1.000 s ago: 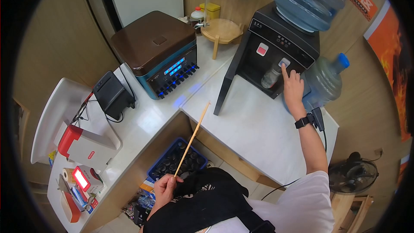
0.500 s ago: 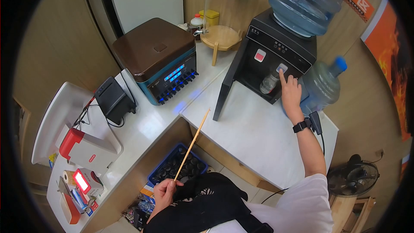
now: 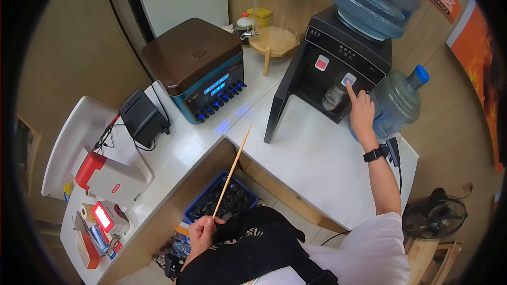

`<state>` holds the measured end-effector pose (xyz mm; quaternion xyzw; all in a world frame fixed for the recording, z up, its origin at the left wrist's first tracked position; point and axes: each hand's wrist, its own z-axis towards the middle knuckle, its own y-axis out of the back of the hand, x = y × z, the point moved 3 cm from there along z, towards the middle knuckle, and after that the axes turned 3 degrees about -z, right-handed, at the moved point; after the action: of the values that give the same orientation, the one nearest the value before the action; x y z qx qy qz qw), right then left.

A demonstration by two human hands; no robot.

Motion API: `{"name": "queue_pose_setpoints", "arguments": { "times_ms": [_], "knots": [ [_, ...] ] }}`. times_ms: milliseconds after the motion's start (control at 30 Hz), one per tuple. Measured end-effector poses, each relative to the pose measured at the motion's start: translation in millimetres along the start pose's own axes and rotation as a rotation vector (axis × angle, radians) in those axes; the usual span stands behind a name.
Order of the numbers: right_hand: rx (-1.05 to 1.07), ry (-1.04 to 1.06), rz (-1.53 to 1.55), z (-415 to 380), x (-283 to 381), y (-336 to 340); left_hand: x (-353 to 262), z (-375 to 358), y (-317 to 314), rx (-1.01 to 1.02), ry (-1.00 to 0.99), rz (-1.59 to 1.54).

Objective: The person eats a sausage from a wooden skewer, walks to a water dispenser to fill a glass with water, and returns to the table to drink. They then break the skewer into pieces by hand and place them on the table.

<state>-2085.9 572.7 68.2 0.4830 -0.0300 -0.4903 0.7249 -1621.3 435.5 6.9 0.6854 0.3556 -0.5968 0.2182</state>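
My left hand (image 3: 201, 234) is closed around the lower end of a thin wooden stick (image 3: 232, 173), which slants up over the gap between the counters. At the black water dispenser (image 3: 338, 63), my right hand (image 3: 362, 110) has its index finger stretched out onto the blue-marked lever (image 3: 348, 79); it grips nothing. A clear bottle (image 3: 332, 98) stands in the dispenser's bay below that lever, partly behind my fingertip. To the left of it is a red-marked lever (image 3: 321, 63). A large blue water bottle (image 3: 369, 2) sits on top of the dispenser.
Beside the dispenser stands another water jug (image 3: 400, 97). A brown-lidded machine (image 3: 195, 55) and a clear drink barrel (image 3: 282, 8) are on the counter (image 3: 182, 150). Below, a blue crate (image 3: 188, 212) holds dark round pieces. At the lower right is a black fan (image 3: 435, 215).
The view has shifted slightly, so everything sits a little differently in the frame. Both hands keep their poses, the right fingertip still on the blue-marked lever.
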Motion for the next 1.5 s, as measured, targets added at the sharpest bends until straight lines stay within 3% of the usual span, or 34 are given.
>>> {"name": "queue_pose_setpoints", "arguments": {
  "times_ms": [100,167,200,300,400,533,733,833,1067,1133,1200,1367,1433,1500],
  "knots": [
    [0.036,-0.029,0.199,-5.1,3.4,-3.1,1.5,-3.3,1.6,-0.027,0.0,0.016],
    [-0.184,-0.168,0.681,-18.5,6.9,-13.1,3.3,-6.2,2.2,-0.052,-0.018,0.014],
    [-0.184,-0.164,0.68,-23.6,13.2,-16.8,3.9,-6.7,2.9,-0.068,-0.01,0.011],
    [-0.11,-0.495,1.057,-30.9,35.6,-49.6,5.0,-9.0,6.2,-0.104,-0.006,0.008],
    [-0.229,-0.648,1.015,-18.3,52.7,-84.8,4.0,-12.9,6.6,-0.124,0.001,0.018],
    [-0.22,-0.808,0.955,4.3,58.3,-102.5,4.2,-17.5,8.2,-0.156,-0.019,0.033],
    [-0.022,-1.049,0.737,17.5,64.8,-102.5,12.7,-31.1,18.1,-0.211,-0.064,0.061],
    [-0.039,-1.02,0.74,15.3,65.2,-92.3,16.8,-33.0,20.0,-0.223,-0.008,-0.011],
    [-0.126,-0.796,1.085,-22.8,66.0,-85.4,19.7,-40.7,25.7,-0.187,-0.027,-0.132],
    [-0.073,-0.685,1.358,-33.2,67.8,-59.0,15.8,-43.4,30.5,-0.211,-0.047,-0.099],
    [-0.058,-0.615,1.374,-44.5,66.7,-26.4,8.3,-42.6,34.6,-0.21,-0.062,-0.037],
    [0.237,-0.302,1.622,-66.9,106.8,75.8,-10.6,-48.3,57.1,-0.236,-0.083,0.066],
    [0.34,-0.185,1.742,-68.7,131.2,105.5,-25.6,-47.0,64.5,-0.191,-0.238,0.105],
    [0.287,-0.051,1.686,-61.6,156.8,135.5,-32.6,-51.6,76.0,-0.227,-0.274,0.101]
  ]
}}
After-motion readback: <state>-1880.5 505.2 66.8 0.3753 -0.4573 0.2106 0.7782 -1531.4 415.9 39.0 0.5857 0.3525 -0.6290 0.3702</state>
